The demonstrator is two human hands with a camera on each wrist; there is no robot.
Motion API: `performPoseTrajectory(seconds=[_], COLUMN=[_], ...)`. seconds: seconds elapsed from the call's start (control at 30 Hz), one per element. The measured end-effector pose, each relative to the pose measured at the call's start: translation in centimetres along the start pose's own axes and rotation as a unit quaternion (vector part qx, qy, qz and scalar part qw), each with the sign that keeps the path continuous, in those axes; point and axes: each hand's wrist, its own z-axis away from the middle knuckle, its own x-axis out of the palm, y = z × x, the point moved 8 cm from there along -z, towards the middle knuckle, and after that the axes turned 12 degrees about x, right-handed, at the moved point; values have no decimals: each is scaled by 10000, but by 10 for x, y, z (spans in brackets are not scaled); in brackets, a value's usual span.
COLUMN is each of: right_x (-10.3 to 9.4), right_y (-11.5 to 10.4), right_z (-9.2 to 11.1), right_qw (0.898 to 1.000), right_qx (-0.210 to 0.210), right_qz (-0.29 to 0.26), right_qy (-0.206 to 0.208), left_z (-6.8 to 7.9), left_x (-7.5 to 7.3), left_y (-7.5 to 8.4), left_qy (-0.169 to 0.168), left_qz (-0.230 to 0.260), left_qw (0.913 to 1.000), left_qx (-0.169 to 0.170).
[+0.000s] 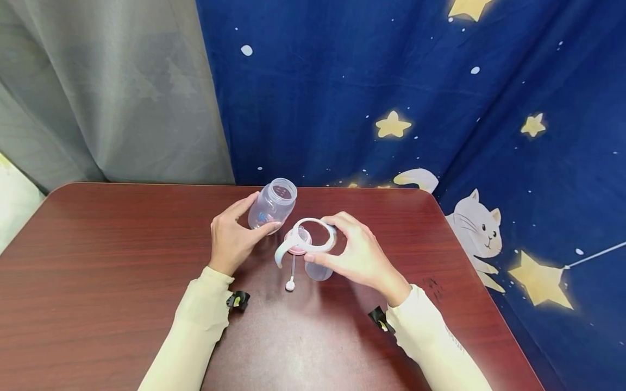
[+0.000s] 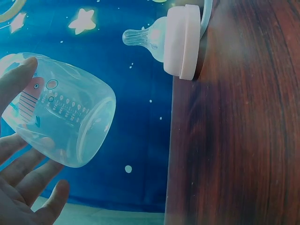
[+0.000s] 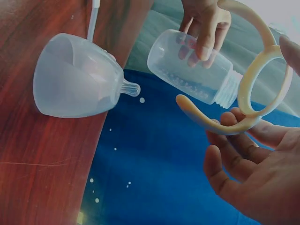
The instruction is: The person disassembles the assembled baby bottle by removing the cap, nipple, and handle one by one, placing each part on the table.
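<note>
My left hand (image 1: 232, 236) grips a clear baby bottle (image 1: 269, 209) above the table, tilted, its threaded mouth uncovered. Printed measuring marks and a pink drawing show on the bottle (image 2: 65, 112) in the left wrist view. To the right, my right hand (image 1: 364, 252) pinches a pale bottle handle ring (image 1: 283, 250) between thumb and fingers, apart from the bottle. Below the ring stands a teat in a pink collar (image 1: 296, 252), with a thin straw (image 1: 293, 266) ending in a white weight (image 1: 290, 285). Close beside it is a translucent cap (image 3: 70, 79), partly hidden by the ring and right hand in the head view.
The reddish-brown wooden table (image 1: 122, 260) ends at a back edge just behind the bottle. Behind it hang a grey curtain (image 1: 132, 92) and a blue curtain (image 1: 318, 98) with stars and a cat. A dark band (image 1: 238, 300) sits at the left wrist.
</note>
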Motion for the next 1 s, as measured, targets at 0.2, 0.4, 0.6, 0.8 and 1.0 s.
performPoseTrajectory(seconds=[0.2, 0.4, 0.6, 0.8, 1.0], right_x=[11, 22, 30, 36, 40], right_y=[7, 17, 27, 38, 46], right_z=[5, 12, 17, 22, 26], right_qw=[9990, 9959, 9914, 9881, 9868], right_qx=[183, 425, 693, 890, 929], right_qz=[282, 500, 594, 595, 693], right_qy=[-283, -625, -940, -1102, -1129], left_z=[-1, -1, -2, -2, -2], left_x=[-1, 0, -1, -1, -1], left_y=[0, -2, -4, -4, -5], left_qy=[23, -8, 31, 22, -2], left_qz=[15, 25, 42, 65, 87], left_qw=[10000, 10000, 10000, 10000, 9999], left_qx=[35, -18, -41, -54, -83])
